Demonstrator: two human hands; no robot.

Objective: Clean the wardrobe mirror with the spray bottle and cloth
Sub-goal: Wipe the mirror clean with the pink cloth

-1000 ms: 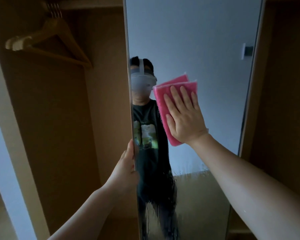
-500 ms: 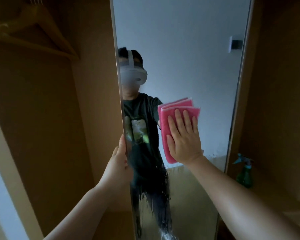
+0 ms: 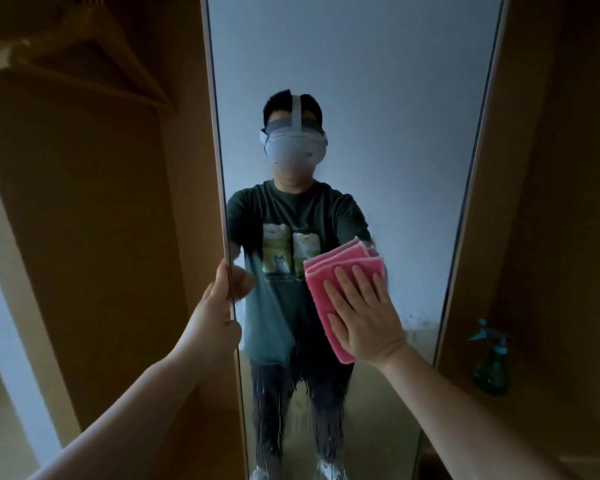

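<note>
Wardrobe mirror (image 3: pixel 361 98) dead ahead, your left hand (image 3: pixel 219 306) curled round its left edge | right hand (image 3: pixel 364 320) fingers flat, slightly spread, pressing pink cloth (image 3: pixel 329 289) mid-glass | drips (image 3: pixel 291 410) lower down unwiped | spray bottle (image 3: pixel 492 362) parked right, so roughly halfway imo

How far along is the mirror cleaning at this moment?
Done: spraying, apparently; the spray bottle stands aside at right and wet runs streak the lower mirror. In hand: the right hand presses the pink cloth flat at mid-height; the left hand grips the mirror's edge. Left: wiping those lower runs.
</note>
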